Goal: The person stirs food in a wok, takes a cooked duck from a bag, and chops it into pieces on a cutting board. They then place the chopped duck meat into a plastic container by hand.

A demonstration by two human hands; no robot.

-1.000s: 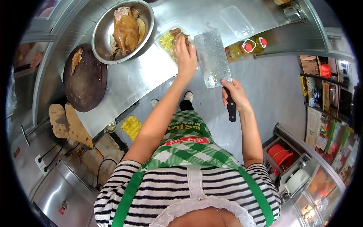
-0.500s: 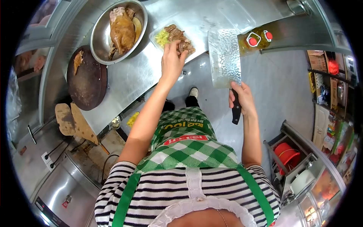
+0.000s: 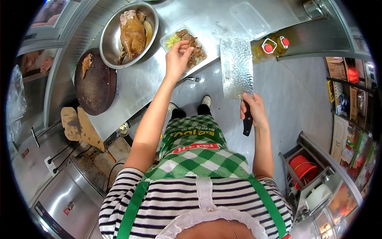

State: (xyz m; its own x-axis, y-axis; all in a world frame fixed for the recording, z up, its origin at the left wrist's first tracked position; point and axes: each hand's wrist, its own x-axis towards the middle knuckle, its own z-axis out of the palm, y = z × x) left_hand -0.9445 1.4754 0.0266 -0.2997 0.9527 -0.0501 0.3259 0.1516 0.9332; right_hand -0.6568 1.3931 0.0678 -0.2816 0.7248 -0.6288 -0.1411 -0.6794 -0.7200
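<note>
My left hand (image 3: 177, 59) is over a clear plastic tray, its thumb and fingers pinching a small brown piece of meat (image 3: 192, 41). The tray holds sliced brown meat (image 3: 196, 59) and pale yellow-green shreds (image 3: 172, 41). My right hand (image 3: 254, 109) grips the black handle of a broad cleaver (image 3: 237, 67), its blade pointing away from me beyond the counter's edge. Left of the tray, a steel bowl (image 3: 153, 35) contains a brown cooked bird (image 3: 132, 36). A small browned piece (image 3: 86, 65) lies on the round dark chopping block (image 3: 95, 89).
An empty clear container (image 3: 250, 20) is on the steel counter (image 3: 199, 14). Oil bottles with red caps (image 3: 268, 48) stand beside the counter. A red bucket (image 3: 303, 169) is on a rack at the right, and wooden boards (image 3: 71, 123) are at the left.
My left hand has risen slightly from the meat, with a piece now visible between its fingers. The cleaver remains in my right hand, a little lower in view.
</note>
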